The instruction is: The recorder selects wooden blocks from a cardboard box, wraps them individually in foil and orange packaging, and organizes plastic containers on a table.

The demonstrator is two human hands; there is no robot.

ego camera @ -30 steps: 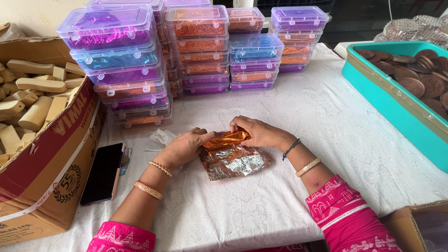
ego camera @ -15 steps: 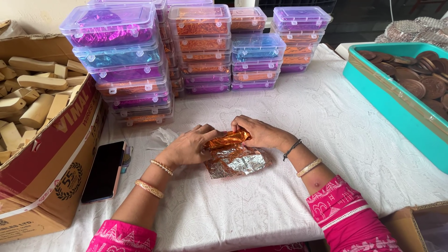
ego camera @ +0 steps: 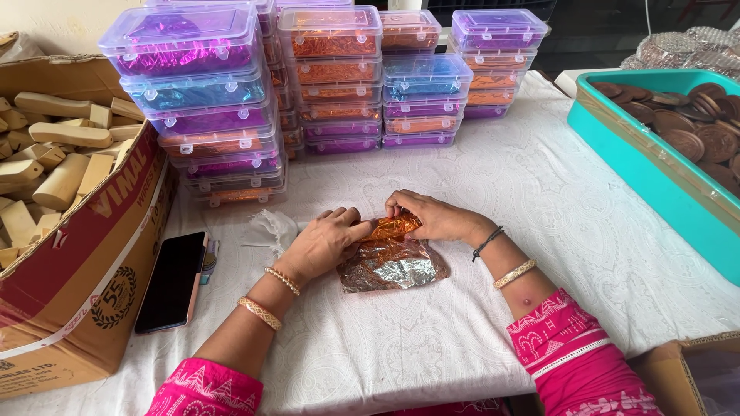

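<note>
Crinkled foil sheet (ego camera: pixel 391 263), orange on its rolled top edge and silver below, lies mid-table, pinched by left hand (ego camera: pixel 322 243) and right hand (ego camera: pixel 435 217).

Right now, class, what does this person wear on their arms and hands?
Both arms have bright pink sleeves with white patterning, ending above the elbow. The left hand has two gold-coloured bangles at the wrist. The right hand has a thin black thread band and one gold-coloured bangle. No rings can be made out.
</note>
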